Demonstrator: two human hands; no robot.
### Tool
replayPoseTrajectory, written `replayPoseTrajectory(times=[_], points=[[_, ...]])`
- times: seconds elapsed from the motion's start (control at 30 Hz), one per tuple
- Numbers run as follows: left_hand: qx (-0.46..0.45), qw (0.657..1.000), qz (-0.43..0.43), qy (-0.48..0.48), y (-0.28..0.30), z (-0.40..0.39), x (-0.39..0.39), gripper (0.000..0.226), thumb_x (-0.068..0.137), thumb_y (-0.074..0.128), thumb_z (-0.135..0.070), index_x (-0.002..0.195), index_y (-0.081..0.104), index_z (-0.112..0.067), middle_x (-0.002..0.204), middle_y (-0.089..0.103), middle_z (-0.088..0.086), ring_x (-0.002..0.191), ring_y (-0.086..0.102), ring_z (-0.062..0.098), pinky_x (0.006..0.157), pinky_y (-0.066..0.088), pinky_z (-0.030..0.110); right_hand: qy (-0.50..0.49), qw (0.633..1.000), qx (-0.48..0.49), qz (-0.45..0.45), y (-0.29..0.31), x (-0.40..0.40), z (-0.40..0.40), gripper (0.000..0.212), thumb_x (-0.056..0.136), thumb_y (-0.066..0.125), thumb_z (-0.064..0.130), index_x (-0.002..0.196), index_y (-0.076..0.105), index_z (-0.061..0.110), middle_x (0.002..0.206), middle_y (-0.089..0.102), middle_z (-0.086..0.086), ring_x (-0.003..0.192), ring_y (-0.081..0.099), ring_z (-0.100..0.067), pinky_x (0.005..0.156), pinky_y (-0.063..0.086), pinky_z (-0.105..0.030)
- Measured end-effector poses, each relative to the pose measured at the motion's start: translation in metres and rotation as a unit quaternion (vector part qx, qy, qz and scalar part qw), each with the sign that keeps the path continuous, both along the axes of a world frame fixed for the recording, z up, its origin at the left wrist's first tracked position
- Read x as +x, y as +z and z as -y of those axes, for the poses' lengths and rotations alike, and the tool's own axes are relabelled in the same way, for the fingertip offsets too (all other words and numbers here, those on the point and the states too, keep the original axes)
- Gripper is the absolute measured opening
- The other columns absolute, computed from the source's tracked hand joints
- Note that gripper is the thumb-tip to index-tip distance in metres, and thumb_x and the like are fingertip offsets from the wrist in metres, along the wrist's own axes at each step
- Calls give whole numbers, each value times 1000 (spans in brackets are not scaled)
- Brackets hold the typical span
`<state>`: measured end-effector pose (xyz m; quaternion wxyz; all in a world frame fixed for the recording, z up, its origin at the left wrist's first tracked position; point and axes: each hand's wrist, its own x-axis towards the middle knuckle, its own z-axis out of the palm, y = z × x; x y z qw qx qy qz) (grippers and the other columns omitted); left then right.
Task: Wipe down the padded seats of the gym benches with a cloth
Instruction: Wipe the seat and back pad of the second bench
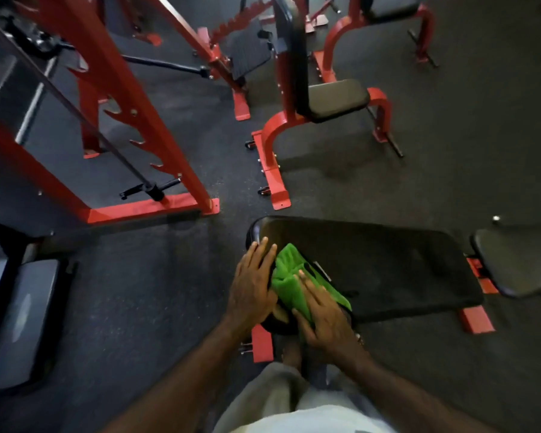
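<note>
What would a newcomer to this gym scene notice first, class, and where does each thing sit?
The bright green cloth stands out first, lying on the near end of the black bench pad at bottom centre. The left hand rests flat on the pad's end beside it, and the right hand presses on the cloth. Behind, a red-framed upright seat stands at top centre, with a red rack to its left.

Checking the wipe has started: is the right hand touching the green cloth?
Touching. The head view shows the right hand lying flat on the green cloth, fingers spread across it.
</note>
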<state>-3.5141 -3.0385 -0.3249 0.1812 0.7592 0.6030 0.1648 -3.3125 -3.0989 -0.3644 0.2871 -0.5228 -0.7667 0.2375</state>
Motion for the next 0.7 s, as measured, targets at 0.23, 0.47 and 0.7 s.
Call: replayPoseTrajectory(times=[0.23, 0.47, 0.7], points=[[27, 999, -36, -26, 6, 2, -2, 59, 103, 45, -42, 156, 40, -18, 167, 29, 7, 157, 19, 22, 125, 24, 43, -226, 971, -78, -17, -14, -14, 11, 66, 103, 43, 44, 162, 27, 20, 166, 34, -7, 153, 32, -24, 122, 29, -49], [28, 995, -56, -71, 4, 10, 14, 59, 100, 47, -44, 154, 45, -18, 165, 32, 6, 156, 22, 24, 125, 24, 45, -224, 972, -65, 14, -39, 54, 13, 67, 101, 48, 41, 159, 35, 11, 162, 40, -11, 148, 41, -29, 119, 36, -48], [8, 991, -80, -111, 4, 14, 38, 62, 98, 52, -41, 155, 43, -19, 163, 36, 5, 154, 27, 23, 126, 22, 46, -59, 998, -18, 2, -25, 47, 18, 75, 90, 59, 26, 160, 34, 20, 164, 38, -2, 151, 37, -19, 123, 29, -32]])
